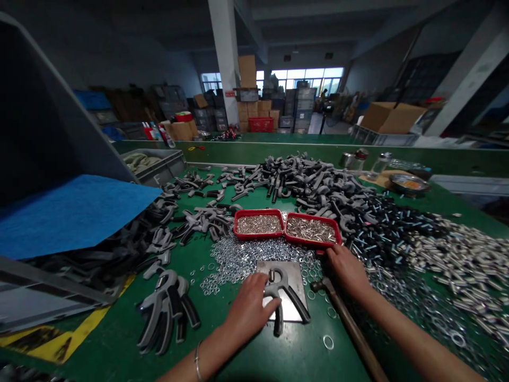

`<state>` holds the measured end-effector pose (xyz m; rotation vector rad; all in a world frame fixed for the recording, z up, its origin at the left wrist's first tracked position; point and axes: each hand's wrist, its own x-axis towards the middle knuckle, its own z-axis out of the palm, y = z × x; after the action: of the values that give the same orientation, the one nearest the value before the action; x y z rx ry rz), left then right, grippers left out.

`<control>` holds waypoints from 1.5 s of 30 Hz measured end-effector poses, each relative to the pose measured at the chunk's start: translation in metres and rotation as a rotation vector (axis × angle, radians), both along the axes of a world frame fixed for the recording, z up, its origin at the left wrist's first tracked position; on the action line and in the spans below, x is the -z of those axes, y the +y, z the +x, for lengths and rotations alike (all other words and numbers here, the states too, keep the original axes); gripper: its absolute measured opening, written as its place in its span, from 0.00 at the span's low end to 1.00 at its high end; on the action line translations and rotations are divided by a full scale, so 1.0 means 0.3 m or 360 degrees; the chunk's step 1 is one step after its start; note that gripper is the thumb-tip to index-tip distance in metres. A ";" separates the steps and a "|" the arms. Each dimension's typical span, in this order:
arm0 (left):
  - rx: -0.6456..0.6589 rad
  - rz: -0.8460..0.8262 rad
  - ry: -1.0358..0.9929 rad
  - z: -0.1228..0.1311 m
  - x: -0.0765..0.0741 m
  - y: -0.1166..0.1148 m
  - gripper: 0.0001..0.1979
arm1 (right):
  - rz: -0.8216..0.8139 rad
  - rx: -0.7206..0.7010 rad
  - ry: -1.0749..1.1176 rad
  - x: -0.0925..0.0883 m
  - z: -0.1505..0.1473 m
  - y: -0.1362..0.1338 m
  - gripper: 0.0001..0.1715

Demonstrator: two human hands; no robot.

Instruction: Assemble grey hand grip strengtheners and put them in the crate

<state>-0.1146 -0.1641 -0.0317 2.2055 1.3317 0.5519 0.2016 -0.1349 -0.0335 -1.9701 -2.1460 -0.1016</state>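
My left hand [252,300] is closed around a grey spring clamp [284,289] with two black-gripped handles, held over a square metal plate [294,268]. A short metal cylinder stands in the clamp's upper part. My right hand [348,268] has its fingers curled down at the front right corner of the right red tray [336,245], close to a small red piece; whatever is in the fingertips is hidden. The tray holds small metal pins. Beside it, the left red tray [260,236] contains tiny metal parts. A hammer [344,315] with a wooden handle lies below my right hand.
Loose nuts and washers [234,260] spread around the plate. Several similar clamps [169,310] are stacked at left, with a large heap of grey clamp parts [314,180] behind the trays. Black-handled screws [382,228] and metal sleeves [469,260] cover the right side. A grey crate [159,167] stands back left.
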 end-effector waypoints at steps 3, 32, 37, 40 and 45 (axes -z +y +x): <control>-0.0055 0.0039 0.0075 0.039 0.014 -0.030 0.27 | -0.0041 -0.0072 -0.0023 0.005 0.026 -0.008 0.16; 0.0025 0.0205 -0.0166 0.015 0.091 -0.012 0.21 | -0.0262 0.0149 0.1422 0.005 -0.435 -0.120 0.14; 0.0013 0.0134 -0.0102 0.022 0.075 -0.016 0.22 | -0.0403 -0.0116 0.1103 -0.023 -0.444 -0.073 0.10; -0.0011 0.0008 0.0003 0.030 0.053 -0.008 0.22 | -0.0383 -0.0231 0.1335 -0.066 -0.460 -0.077 0.09; -0.0030 -0.0050 0.0061 0.040 0.056 0.001 0.18 | -0.0398 -0.0312 0.2313 -0.169 -0.466 -0.123 0.14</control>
<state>-0.1025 -0.1639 -0.0484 2.1908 1.3725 0.4947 0.0619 -0.1718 0.0172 -1.1267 -1.2788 1.2420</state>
